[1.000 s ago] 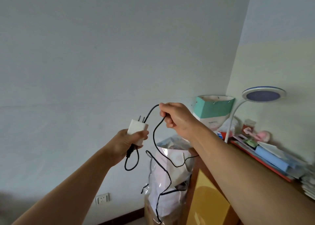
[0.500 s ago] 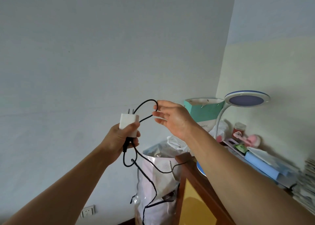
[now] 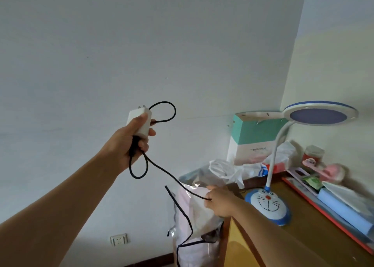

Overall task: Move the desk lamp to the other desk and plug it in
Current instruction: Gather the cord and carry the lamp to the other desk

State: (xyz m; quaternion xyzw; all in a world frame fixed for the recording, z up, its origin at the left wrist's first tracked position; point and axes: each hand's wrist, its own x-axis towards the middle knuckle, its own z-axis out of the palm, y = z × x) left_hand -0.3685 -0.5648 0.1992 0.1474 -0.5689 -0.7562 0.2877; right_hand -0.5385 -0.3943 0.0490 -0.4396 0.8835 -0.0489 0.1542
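The desk lamp (image 3: pixel 269 205) stands on the wooden desk (image 3: pixel 303 236) at the right, with a blue-and-white cartoon-cat base, a white bent neck and a round blue head (image 3: pixel 318 115). My left hand (image 3: pixel 129 145) is raised and grips the white plug adapter (image 3: pixel 139 121), prongs up, with loops of the black cord (image 3: pixel 162 169) gathered in it. The cord runs down and right to my right hand (image 3: pixel 219 202), which pinches it at the desk's near corner, just left of the lamp base.
A wall socket (image 3: pixel 119 239) sits low on the white wall. A clear plastic bag (image 3: pixel 194 216) with black trim stands between wall and desk. On the desk lie a teal paper bag (image 3: pixel 255 137), white plastic bags, a red jar (image 3: pixel 312 154), books and folders (image 3: pixel 340 204).
My right hand let go of the cord loop near the plug and dropped to the desk corner, where it now pinches the cord lower down. My left hand keeps the adapter raised.
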